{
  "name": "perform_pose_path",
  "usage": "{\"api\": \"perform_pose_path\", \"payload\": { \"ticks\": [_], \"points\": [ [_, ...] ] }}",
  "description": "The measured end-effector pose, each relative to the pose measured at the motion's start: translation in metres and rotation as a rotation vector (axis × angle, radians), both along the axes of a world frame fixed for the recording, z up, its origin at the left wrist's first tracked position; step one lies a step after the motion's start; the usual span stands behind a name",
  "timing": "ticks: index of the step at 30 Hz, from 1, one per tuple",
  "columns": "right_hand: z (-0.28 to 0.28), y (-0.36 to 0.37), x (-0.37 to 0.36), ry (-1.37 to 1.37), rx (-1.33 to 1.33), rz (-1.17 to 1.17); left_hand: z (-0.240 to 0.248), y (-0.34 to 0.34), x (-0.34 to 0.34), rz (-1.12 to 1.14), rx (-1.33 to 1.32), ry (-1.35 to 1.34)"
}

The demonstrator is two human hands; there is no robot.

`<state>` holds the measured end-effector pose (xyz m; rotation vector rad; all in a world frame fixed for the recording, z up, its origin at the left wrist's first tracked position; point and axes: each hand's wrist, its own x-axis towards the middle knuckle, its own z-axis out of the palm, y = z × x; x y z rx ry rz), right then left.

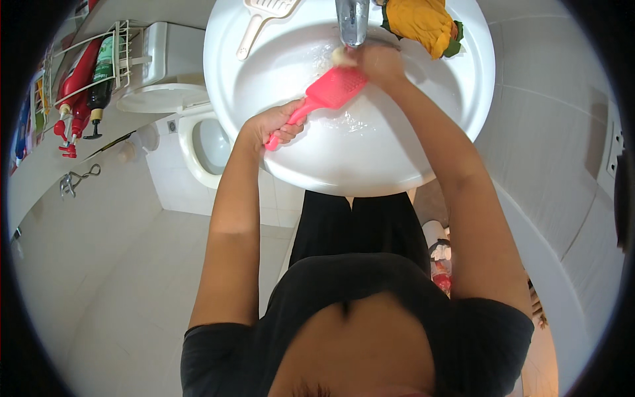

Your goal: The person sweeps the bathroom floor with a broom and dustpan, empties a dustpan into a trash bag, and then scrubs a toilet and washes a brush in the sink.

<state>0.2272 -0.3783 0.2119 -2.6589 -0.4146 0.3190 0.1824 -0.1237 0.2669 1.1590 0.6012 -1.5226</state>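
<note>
My left hand (pixel 281 124) is closed around the handle of a pink slotted scoop (pixel 336 87), which looks like a litter scoop. Its wide blade is tilted over the white sink basin (pixel 297 171), just below the metal faucet (pixel 352 23). My right hand (pixel 383 64) is at the far end of the blade, under the faucet, smeared by motion. A small pale brush-like thing (pixel 342 57) shows at its fingertips against the blade; its kind is too blurred to tell. Water glistens and splashes in the basin around the scoop.
On the sink's far left rim lies a white slotted scoop (pixel 254 30). A bunched yellow and green cloth (pixel 423 25) rests at the far right rim. Left of the sink are a toilet (pixel 206 147) and a wire rack (pixel 119 56) holding bottles. A tiled wall (pixel 549 126) stands close on the right.
</note>
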Motion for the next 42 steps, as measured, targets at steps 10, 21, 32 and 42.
{"api": "perform_pose_path", "payload": {
  "ticks": [10, 21, 32, 42],
  "points": [
    [-0.011, 0.007, -0.006, 0.193, 0.148, -0.259, 0.006, -0.013, -0.01, -0.283, 0.346, -0.33],
    [-0.016, 0.012, -0.065, 0.223, 0.192, -0.249, 0.002, -0.017, -0.029, -0.406, 0.477, -0.603],
    [0.037, 0.008, 0.003, 0.328, 0.92, -0.459, 0.053, 0.011, -0.042, -0.402, 0.54, -0.864],
    [0.045, 0.011, 0.001, 0.538, 1.438, -0.778, 0.049, -0.011, -0.04, -0.174, 0.52, -0.815]
  ]
}}
